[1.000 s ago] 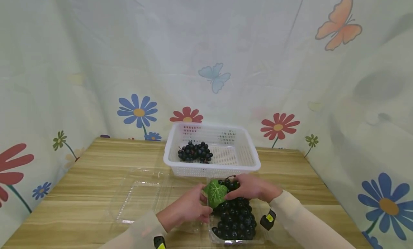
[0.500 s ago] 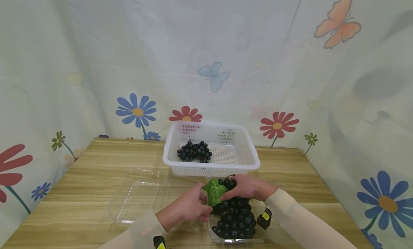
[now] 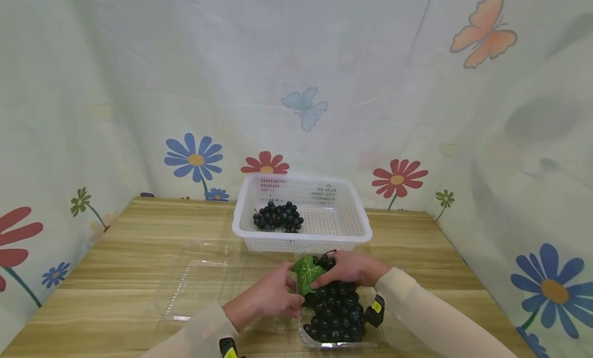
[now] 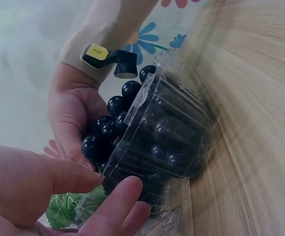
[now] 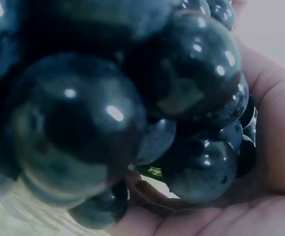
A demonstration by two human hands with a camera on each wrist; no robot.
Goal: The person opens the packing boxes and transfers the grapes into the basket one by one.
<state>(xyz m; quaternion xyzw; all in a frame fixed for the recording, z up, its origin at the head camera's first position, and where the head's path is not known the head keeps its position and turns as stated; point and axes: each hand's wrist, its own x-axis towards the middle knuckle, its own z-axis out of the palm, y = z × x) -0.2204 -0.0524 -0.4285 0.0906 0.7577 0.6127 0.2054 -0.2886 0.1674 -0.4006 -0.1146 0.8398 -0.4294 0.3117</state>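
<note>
In the head view, a bunch of black grapes with a green leaf fills a clear plastic clamshell box near the front of the table. My right hand grips the far end of the bunch, its thumb beside the leaf. In the right wrist view, glossy grapes lie close against the curved palm and fingers. My left hand holds the box's left side; in the left wrist view its fingers are at the rim and outer wall. The leaf's lower part shows there behind the fingers.
A white perforated basket stands behind the box with a smaller bunch of black grapes in its left part. The clear open lid lies flat on the wooden table to the left. A flower-printed curtain surrounds the table.
The right hand has shifted slightly left along the bunch, its thumb now closer over the leaf. The left hand stays at the box's side. The head view has drifted a little.
</note>
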